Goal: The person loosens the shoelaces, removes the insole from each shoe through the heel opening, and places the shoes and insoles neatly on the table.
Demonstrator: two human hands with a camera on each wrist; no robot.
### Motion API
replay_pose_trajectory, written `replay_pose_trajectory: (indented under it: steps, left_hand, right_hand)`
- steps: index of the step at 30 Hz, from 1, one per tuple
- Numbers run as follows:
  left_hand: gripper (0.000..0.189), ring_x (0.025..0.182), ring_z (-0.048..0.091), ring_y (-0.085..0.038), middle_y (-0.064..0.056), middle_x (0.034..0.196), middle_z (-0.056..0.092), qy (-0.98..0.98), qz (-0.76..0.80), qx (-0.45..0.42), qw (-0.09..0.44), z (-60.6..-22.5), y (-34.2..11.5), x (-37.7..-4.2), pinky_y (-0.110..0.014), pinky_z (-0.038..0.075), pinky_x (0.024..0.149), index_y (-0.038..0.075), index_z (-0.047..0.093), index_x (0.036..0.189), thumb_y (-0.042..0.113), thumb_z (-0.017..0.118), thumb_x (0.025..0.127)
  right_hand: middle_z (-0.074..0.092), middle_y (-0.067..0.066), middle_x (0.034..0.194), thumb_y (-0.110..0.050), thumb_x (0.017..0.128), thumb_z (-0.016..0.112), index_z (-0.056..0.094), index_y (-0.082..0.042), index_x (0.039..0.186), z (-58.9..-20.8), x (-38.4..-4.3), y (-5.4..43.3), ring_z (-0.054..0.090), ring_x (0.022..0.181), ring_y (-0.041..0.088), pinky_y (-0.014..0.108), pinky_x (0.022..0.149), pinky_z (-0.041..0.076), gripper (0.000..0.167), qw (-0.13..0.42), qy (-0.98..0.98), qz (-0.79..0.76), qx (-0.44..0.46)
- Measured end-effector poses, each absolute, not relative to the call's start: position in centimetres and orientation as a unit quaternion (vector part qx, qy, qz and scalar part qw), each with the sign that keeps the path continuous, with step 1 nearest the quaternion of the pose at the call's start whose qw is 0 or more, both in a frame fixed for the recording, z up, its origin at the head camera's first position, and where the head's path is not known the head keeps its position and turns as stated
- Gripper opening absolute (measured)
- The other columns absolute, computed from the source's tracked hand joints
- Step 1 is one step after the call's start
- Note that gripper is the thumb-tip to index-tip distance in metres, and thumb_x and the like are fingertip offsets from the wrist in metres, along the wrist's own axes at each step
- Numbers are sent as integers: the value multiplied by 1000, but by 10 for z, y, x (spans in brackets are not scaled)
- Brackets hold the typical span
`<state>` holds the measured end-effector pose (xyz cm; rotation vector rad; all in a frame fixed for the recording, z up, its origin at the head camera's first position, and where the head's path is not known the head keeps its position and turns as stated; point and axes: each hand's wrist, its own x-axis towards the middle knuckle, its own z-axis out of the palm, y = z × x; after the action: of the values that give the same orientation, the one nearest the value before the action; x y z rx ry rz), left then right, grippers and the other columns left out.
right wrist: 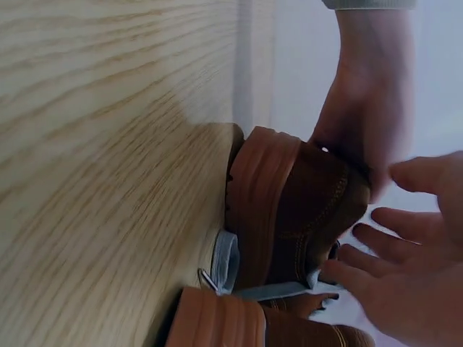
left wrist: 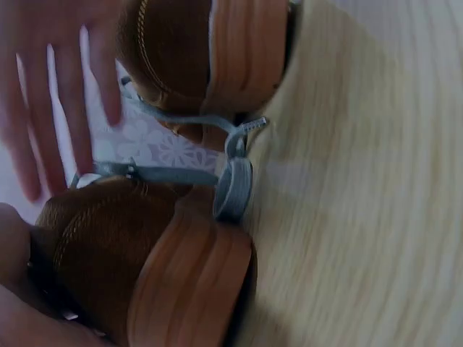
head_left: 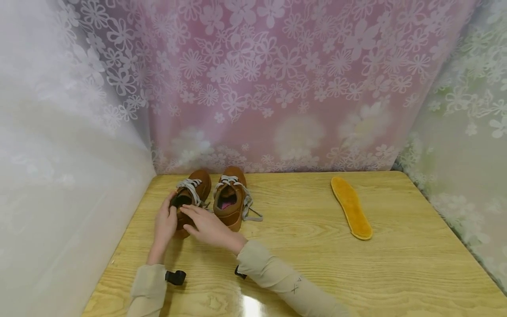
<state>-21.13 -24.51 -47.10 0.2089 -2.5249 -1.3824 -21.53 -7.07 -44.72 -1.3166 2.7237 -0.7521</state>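
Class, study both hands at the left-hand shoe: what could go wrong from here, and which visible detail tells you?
1. Loose grey laces lie between the left-hand shoe and the right-hand shoe, so they might snag if either is lifted.
2. The left hand and right hand crowd one shoe opening and may hinder each other.
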Motion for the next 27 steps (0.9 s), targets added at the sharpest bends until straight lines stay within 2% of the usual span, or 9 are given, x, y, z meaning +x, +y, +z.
replay_pose_trajectory:
  steps: [3, 8, 13, 16, 18, 21, 24, 27]
  left_hand:
    - [52, 150, 26, -41, -22, 162, 30, -859, -490, 79, 124, -471, -241, -211, -56, 23, 120, -1, 32, 157, 4, 29, 106]
    - [51, 150, 25, -42, -26, 161, 29, -854, -495, 77, 143, -473, -236, -208, -56, 22, 120, -6, 31, 156, 0, 30, 105]
    - [52, 150, 19, -47, -31, 162, 21, -860, -486, 76, 134, -471, -227, -198, -59, 19, 120, -10, 23, 157, 2, 30, 107]
    - [55, 150, 14, -48, -32, 163, 13, -859, -490, 86, 118, -467, -220, -191, -62, 17, 119, -9, 17, 158, 4, 31, 107]
    - [57, 151, 11, -49, -32, 164, 10, -856, -496, 90, 115, -466, -216, -188, -63, 16, 119, -9, 14, 159, 4, 33, 107]
    - [59, 152, 8, -47, -29, 165, 7, -848, -508, 89, 124, -466, -211, -185, -64, 15, 119, -6, 13, 160, 5, 36, 107]
    - [57, 153, 7, -46, -27, 166, 12, -852, -495, 73, 153, -466, -211, -188, -67, 13, 118, -4, 22, 159, 8, 42, 107]
    - [52, 153, 4, -45, -25, 165, 19, -858, -477, 53, 182, -465, -215, -195, -70, 11, 117, -2, 34, 156, 12, 46, 108]
  right_hand:
    - [37, 7, 161, -31, 108, 52, 33, -11, 159, -452, -215, -75, 45, 142, 19, 30, 109, 44, 58, 11, 882, -207, -424]
    - [41, 6, 157, -28, 106, 55, 36, -13, 158, -452, -215, -72, 58, 127, 18, 30, 91, 54, 57, 13, 884, -215, -414]
    - [48, 4, 150, -26, 106, 57, 44, -14, 152, -450, -215, -65, 66, 106, 13, 23, 80, 53, 49, 11, 880, -231, -415]
    - [51, 2, 146, -27, 106, 57, 48, -16, 149, -451, -215, -58, 65, 86, 8, 18, 69, 50, 46, 12, 875, -232, -424]
    - [50, 1, 146, -28, 106, 57, 49, -17, 148, -452, -216, -53, 62, 80, 6, 17, 66, 47, 45, 15, 871, -231, -433]
    - [49, 1, 148, -29, 106, 57, 50, -18, 148, -452, -216, -45, 64, 89, 7, 17, 74, 50, 44, 19, 864, -234, -445]
    - [50, 1, 146, -30, 106, 56, 52, -17, 145, -451, -215, -40, 65, 106, 11, 20, 86, 52, 41, 16, 858, -242, -452]
    - [53, 1, 142, -30, 106, 56, 55, -16, 140, -451, -214, -38, 65, 103, 10, 20, 85, 52, 37, 13, 855, -251, -453]
